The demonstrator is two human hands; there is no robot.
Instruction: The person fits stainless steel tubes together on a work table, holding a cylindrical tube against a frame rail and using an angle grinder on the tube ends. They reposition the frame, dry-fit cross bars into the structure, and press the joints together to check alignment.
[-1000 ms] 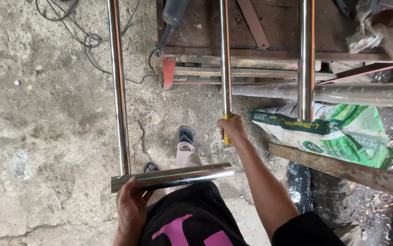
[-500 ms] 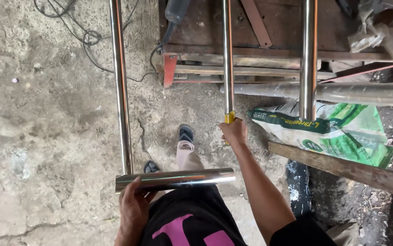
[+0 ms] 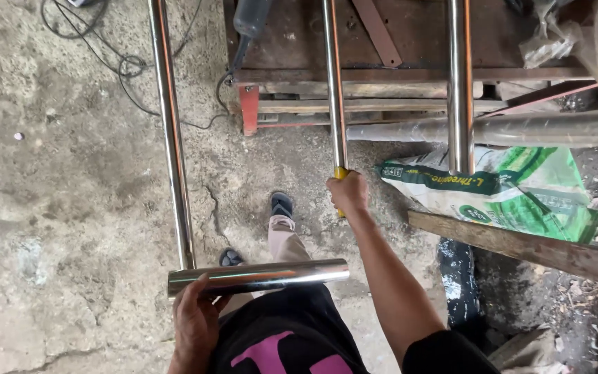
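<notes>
My left hand (image 3: 195, 320) grips a short shiny steel tube (image 3: 261, 275) that lies crosswise at the near end of a long steel tube (image 3: 171, 131) running away from me. My right hand (image 3: 348, 192) is closed on the yellow-capped near end of a second long steel tube (image 3: 333, 83), held parallel to the first. The short tube's right end stops just below and left of my right hand, apart from the second tube. My feet in dark sandals (image 3: 281, 205) stand on the concrete floor between the two tubes.
A third steel tube (image 3: 460, 83) runs parallel at right. A rusty metal workbench (image 3: 409, 41) with a power tool (image 3: 249, 17) and cables stands ahead. A green-and-white sack (image 3: 500, 194), a wooden plank (image 3: 527, 249) and a horizontal wrapped pipe (image 3: 541, 128) lie at right.
My right hand has slid slightly up along the middle tube, showing its yellow end. The short crosswise tube and my left hand have shifted a little lower and right in view.
</notes>
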